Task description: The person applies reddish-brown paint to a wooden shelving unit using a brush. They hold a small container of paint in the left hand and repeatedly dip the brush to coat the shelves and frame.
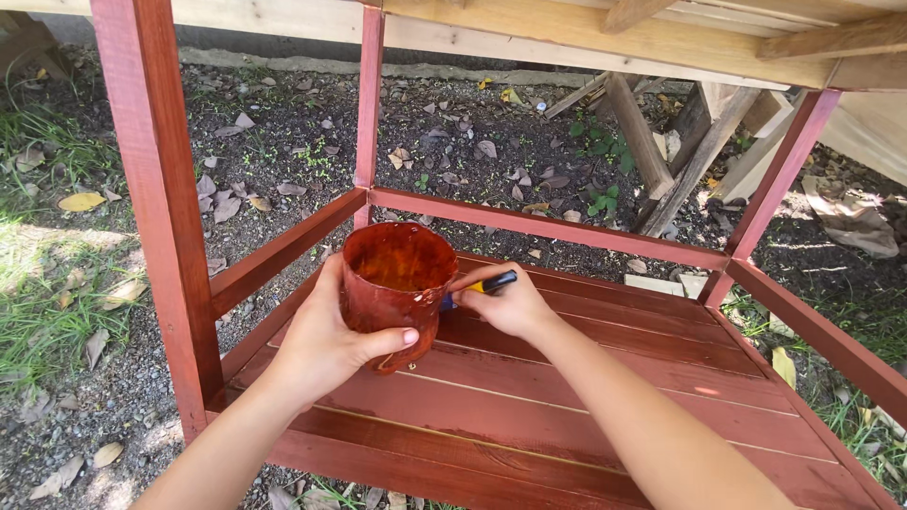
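Near slats (567,397) and legs (156,189) already stained red, top boards (586,28) bare; left hand (326,345) grips the cup (395,283), right hand (505,304) closed on the brush (489,282) behind it

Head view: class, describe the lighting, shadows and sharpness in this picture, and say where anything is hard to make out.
Head view: dappled sunlight, with overexposed patches on the grass at left; the slatted shelf lies mostly in even shade with small sun flecks; the left hand and stained cup are sharp; the right hand holds a brush handle whose bristles are hidden behind the cup.
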